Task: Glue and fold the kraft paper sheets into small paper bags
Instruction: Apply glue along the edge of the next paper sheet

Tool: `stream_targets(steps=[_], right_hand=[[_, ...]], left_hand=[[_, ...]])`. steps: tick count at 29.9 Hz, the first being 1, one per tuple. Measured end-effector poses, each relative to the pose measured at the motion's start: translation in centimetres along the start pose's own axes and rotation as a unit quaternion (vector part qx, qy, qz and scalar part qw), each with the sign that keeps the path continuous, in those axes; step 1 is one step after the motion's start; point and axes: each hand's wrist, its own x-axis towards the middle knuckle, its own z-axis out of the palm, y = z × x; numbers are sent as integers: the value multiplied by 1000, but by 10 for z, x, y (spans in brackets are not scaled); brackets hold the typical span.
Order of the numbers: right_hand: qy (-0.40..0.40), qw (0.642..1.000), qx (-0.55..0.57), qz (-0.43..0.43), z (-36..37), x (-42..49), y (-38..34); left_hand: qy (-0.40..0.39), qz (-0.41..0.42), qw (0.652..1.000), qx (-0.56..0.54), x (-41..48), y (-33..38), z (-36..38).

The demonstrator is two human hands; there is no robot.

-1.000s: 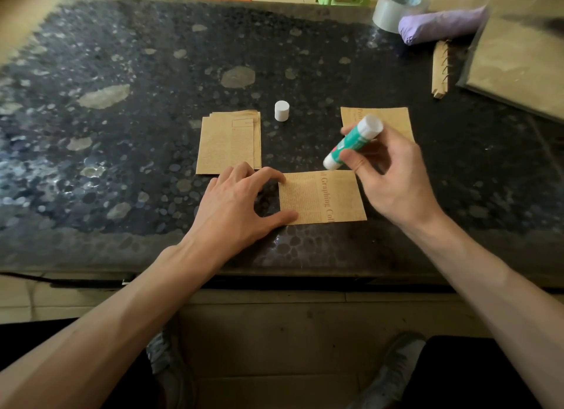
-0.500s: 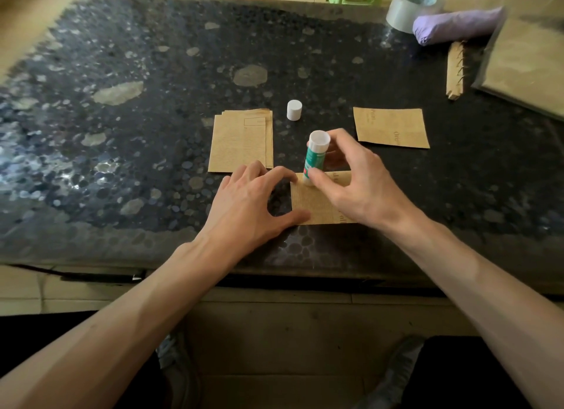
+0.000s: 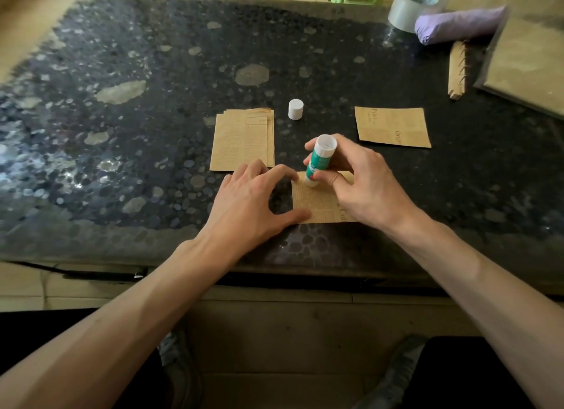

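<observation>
left hand [image 3: 247,204] presses kraft sheet [image 3: 317,205] | right hand [image 3: 366,185] grips glue stick [image 3: 319,161] on it

The left hand [image 3: 244,207] and the right hand [image 3: 366,188] are left bare, as are the forearms [image 3: 476,274]; black trousers [image 3: 488,378] are worn; grey shoes [image 3: 393,373] are seen below.
</observation>
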Motion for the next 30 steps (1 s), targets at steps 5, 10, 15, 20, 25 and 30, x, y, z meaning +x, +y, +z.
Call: stream_targets(steps=[5, 10, 15, 20, 25, 30], right_hand=[[2, 1000, -21, -9, 4, -2, 0], [54, 997, -43, -27, 5, -6, 0], [53, 998, -38, -15, 6, -9, 1], [37, 999, -30, -1, 6, -10, 3], [66, 996, -61, -6, 2, -11, 4], [51, 998, -46, 0, 1, -12, 6]], left_hand=[[4, 1, 1000, 4, 0, 0, 0], [7, 2, 1000, 5, 1, -1, 0], [4, 1, 1000, 1, 0, -1, 0], [-3, -3, 1000, 0, 1, 0, 0], [-4, -3, 1000, 5, 0, 0, 0], [-9, -4, 1000, 5, 1, 0, -1]])
